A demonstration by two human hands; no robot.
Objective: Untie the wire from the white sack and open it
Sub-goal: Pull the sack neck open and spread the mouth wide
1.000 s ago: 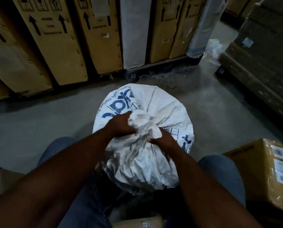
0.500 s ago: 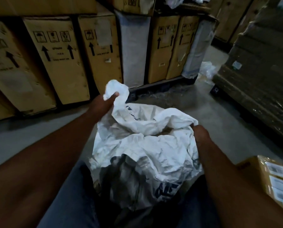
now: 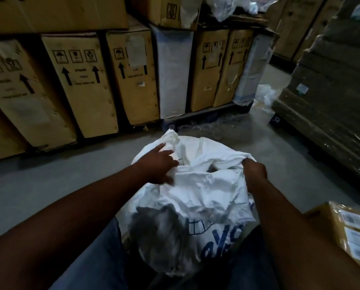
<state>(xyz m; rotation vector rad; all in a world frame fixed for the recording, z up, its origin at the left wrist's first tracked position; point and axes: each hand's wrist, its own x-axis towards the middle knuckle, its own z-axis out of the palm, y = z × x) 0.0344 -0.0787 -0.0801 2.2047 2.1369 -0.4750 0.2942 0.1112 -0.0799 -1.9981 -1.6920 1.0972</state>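
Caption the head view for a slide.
Left hand and right hand spread the white sack's mouth on a warehouse floor.

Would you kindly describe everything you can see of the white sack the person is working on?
The white sack looks like thin, crinkled woven plastic with blue print low on its near side. It stands on the concrete floor between the person's knees, bulging and full. Its mouth is loose and partly spread, a dark gap showing in the middle. The left hand rests on the rim with fingers extended; the right hand grips the opposite edge. A thin dark strand near the left fingers may be the wire.
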